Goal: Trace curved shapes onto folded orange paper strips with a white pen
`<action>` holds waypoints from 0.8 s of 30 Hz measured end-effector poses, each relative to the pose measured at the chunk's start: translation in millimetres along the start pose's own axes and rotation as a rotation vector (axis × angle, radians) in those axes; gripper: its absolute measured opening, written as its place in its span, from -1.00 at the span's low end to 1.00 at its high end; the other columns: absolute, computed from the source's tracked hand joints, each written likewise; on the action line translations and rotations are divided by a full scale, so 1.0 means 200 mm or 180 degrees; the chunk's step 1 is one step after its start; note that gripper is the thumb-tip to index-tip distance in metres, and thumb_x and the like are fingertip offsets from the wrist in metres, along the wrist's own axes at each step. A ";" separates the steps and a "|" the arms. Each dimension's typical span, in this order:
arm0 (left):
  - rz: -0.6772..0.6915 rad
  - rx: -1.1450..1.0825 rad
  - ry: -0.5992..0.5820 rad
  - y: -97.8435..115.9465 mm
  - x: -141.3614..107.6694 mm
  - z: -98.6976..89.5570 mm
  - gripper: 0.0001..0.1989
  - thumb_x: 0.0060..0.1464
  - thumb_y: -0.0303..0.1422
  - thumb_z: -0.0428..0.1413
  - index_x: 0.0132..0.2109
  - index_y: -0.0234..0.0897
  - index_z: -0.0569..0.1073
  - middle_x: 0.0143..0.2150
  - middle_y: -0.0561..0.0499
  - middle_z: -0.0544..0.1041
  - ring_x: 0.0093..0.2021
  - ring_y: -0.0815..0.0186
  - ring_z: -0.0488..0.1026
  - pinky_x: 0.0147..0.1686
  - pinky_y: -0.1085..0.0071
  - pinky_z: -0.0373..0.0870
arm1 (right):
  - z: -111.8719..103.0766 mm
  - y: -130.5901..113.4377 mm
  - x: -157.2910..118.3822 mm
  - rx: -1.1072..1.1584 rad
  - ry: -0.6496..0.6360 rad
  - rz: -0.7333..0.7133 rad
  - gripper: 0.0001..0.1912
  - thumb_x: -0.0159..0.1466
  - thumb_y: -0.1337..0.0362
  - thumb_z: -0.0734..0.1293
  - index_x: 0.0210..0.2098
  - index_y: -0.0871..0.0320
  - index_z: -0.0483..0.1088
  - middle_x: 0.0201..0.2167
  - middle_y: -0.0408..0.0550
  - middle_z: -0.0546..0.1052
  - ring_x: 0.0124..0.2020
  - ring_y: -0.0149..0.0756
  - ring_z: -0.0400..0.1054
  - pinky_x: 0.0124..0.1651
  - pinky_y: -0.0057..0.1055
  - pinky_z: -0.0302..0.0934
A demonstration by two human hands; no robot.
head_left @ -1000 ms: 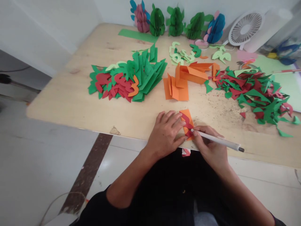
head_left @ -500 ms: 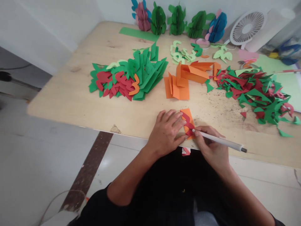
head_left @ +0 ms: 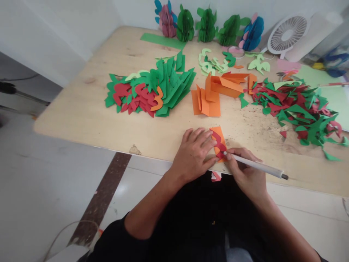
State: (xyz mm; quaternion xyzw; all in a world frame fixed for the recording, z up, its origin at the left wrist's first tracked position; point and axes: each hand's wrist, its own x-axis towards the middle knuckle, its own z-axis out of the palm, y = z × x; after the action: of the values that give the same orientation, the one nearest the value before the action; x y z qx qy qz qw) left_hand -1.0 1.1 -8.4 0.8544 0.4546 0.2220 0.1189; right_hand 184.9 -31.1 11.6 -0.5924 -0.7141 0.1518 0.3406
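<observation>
Near the table's front edge, an orange paper piece (head_left: pixel 222 136) lies beneath a red curvy cut-out (head_left: pixel 218 140). My left hand (head_left: pixel 192 154) lies flat with fingers spread, its fingertips pressing on the left side of both papers. My right hand (head_left: pixel 247 173) is closed around a white pen (head_left: pixel 259 167); the pen's tip touches the lower right edge of the red cut-out. Folded orange papers (head_left: pixel 208 100) rest just beyond my hands.
Green folded papers and red cut-outs (head_left: pixel 133 96) are heaped at the left. Red and green scraps (head_left: pixel 302 109) cover the right side. Paper figures (head_left: pixel 206 27) and a white fan (head_left: pixel 287 34) stand along the back wall.
The whole view has shifted slightly. The pen tip has moved very little along the red cut-out's edge, and my left hand holds the same place on the papers.
</observation>
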 end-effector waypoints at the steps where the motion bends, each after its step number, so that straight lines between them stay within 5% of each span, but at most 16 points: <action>1: 0.0003 0.0000 0.0013 0.00 0.00 0.00 -0.62 0.20 -0.13 0.10 0.06 -0.24 0.47 0.26 -0.11 0.39 0.29 0.02 0.22 0.30 -0.02 0.04 | 0.00 0.00 0.00 -0.0006 -0.0002 -0.0005 -0.90 0.29 0.24 0.31 -0.34 0.08 0.44 -0.42 -0.12 0.60 -0.42 -0.30 0.47 -0.32 -0.36 0.31; 24: -0.0029 -0.0019 -0.0086 0.00 0.00 -0.01 -0.62 0.22 -0.12 0.07 0.07 -0.24 0.46 0.28 -0.11 0.37 0.30 0.02 0.20 0.31 -0.02 0.03 | 0.01 -0.03 -0.01 0.0090 -0.0161 -0.0061 -0.88 0.29 0.23 0.31 -0.37 0.06 0.44 -0.44 -0.13 0.60 -0.39 -0.26 0.46 -0.23 -0.26 0.27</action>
State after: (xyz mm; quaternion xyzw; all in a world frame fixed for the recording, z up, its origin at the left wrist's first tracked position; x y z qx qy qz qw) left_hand -1.5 1.6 -6.3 0.8549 0.4561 0.2112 0.1286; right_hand 179.4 -33.7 12.6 -0.5766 -0.7259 0.1736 0.3322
